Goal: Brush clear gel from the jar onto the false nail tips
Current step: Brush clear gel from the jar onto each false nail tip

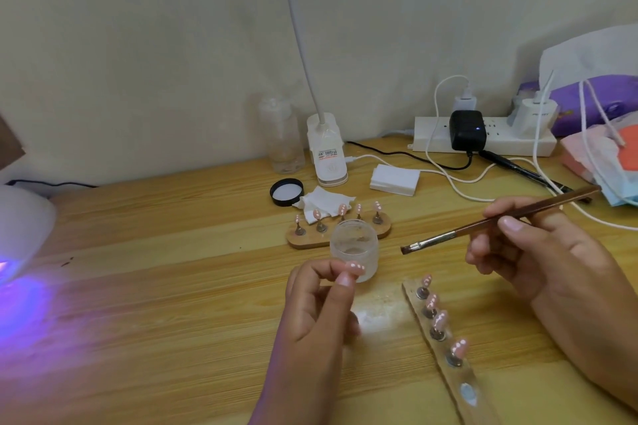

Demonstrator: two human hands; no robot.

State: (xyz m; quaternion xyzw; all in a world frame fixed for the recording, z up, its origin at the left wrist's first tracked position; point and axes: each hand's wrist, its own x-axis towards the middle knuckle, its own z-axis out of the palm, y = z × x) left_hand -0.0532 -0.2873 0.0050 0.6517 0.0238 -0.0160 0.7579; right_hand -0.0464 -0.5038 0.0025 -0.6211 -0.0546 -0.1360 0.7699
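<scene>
L. hand (321,307) pinches pink white-dotted false nail tip (355,268) btwn thumb & forefinger; R. hand (524,252) grips thin brown flat-tipped brush (500,218), bristles near lidless frosted glass jar (354,248).

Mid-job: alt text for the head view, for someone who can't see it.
The left hand pinches a pink nail tip near the open gel jar; the right hand holds a brush. A far stand and a near stand carry more tips.

Pink nail tips (432,302), white dots; frosted clear jar (354,249); brown brush (497,218).
</scene>
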